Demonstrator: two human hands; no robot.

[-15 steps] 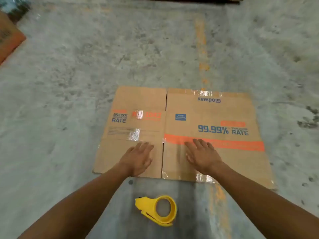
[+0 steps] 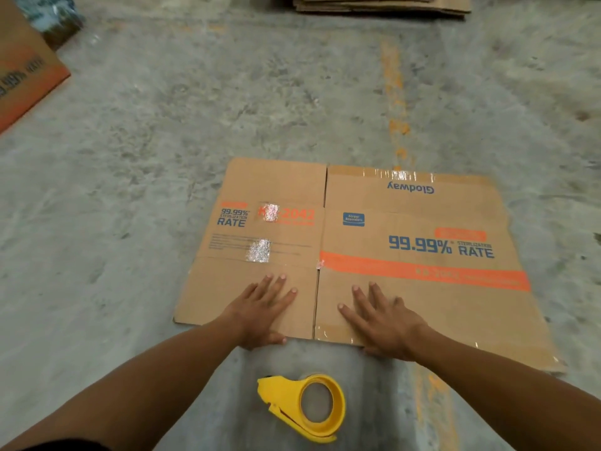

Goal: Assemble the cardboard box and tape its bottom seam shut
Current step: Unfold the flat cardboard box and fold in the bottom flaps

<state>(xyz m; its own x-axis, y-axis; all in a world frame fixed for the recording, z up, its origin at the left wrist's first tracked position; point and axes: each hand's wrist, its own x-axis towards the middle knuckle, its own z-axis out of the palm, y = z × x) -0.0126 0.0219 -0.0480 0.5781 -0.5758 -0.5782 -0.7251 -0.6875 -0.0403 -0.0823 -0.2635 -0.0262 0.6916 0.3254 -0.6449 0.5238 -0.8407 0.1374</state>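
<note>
A flattened cardboard box [image 2: 406, 219] lies on the concrete floor, printed with blue "99.99% RATE" text and an orange stripe, with old clear tape along its edges. My left hand [image 2: 260, 312] rests palm down on the near left flap, fingers spread, thumb at the flap's near edge. My right hand [image 2: 383, 323] lies flat on the near right flap, also at the near edge. A yellow tape dispenser [image 2: 309, 406] lies on the floor just in front of the box, between my forearms.
A stack of flat cardboard sheets [image 2: 383, 4] lies at the far edge of the floor. Another printed cardboard box [image 2: 22, 76] sits at the far left, with a wrapped bundle [image 2: 52, 14] behind it. A worn orange line [image 2: 395, 102] runs across the concrete.
Both hands have slid back toward me to the near edge of the flaps. The view has tilted up a little, showing the cardboard stack at the far end.
</note>
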